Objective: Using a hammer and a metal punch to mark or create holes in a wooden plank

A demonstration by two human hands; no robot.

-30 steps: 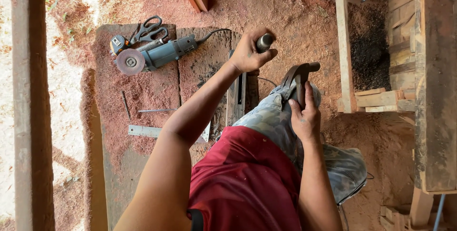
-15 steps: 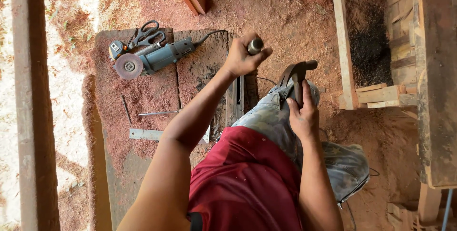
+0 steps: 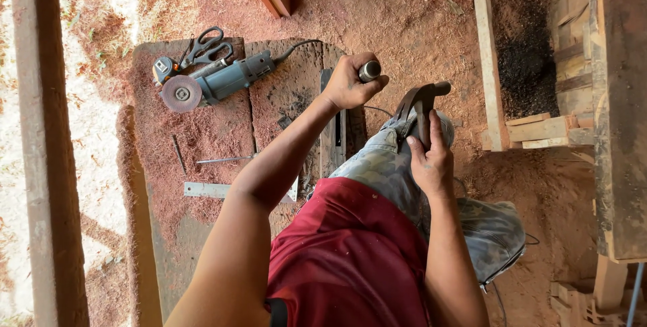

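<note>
While the right hand (image 3: 430, 160) is staying clamped on the hammer (image 3: 421, 106) at the knee, the left hand (image 3: 349, 83), closed around a dark cylindrical handle (image 3: 369, 71), is drawing nearer over the board (image 3: 269, 98).

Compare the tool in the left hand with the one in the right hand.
The left hand is closed in a fist around a short, dark cylindrical handle, raised over the wooden board. The right hand grips a claw hammer, its curved metal head resting near the knee. The cylinder is stubby and round; the hammer is longer, with a forked head. Both are dark and firmly held.
</note>
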